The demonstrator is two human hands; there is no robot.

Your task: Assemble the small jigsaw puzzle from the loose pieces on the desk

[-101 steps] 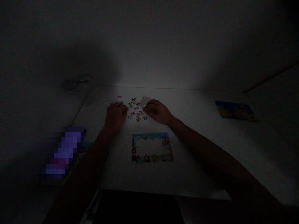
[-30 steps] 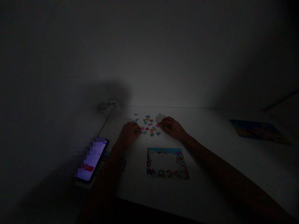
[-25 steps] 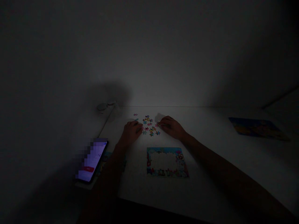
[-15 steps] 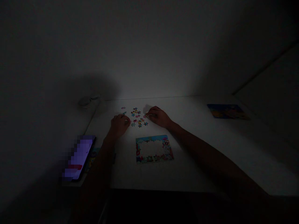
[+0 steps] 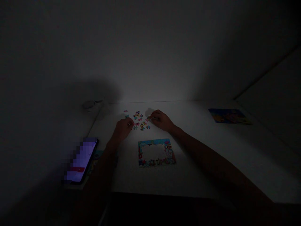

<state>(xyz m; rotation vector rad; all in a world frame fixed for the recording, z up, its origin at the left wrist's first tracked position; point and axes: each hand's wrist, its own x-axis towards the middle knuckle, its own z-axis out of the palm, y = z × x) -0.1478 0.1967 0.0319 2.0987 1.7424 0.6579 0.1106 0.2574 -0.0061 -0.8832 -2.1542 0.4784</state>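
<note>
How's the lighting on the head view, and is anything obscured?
Head view: very dim overall, brighter around the puzzle pieces and the wall behind; also in head view, the phone glows, its left side pixelated; a soft shadow lies beside the right hand.

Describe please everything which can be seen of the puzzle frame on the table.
The puzzle frame is a flat, roughly rectangular printed border, apparently card, though dim light makes this unsure. Its top strip is blue; a whitish figure shows on the right side. The inner edge is jagged around a pale, unfilled middle. It lies on the white table; neither the left hand nor the right hand touches it.
</note>
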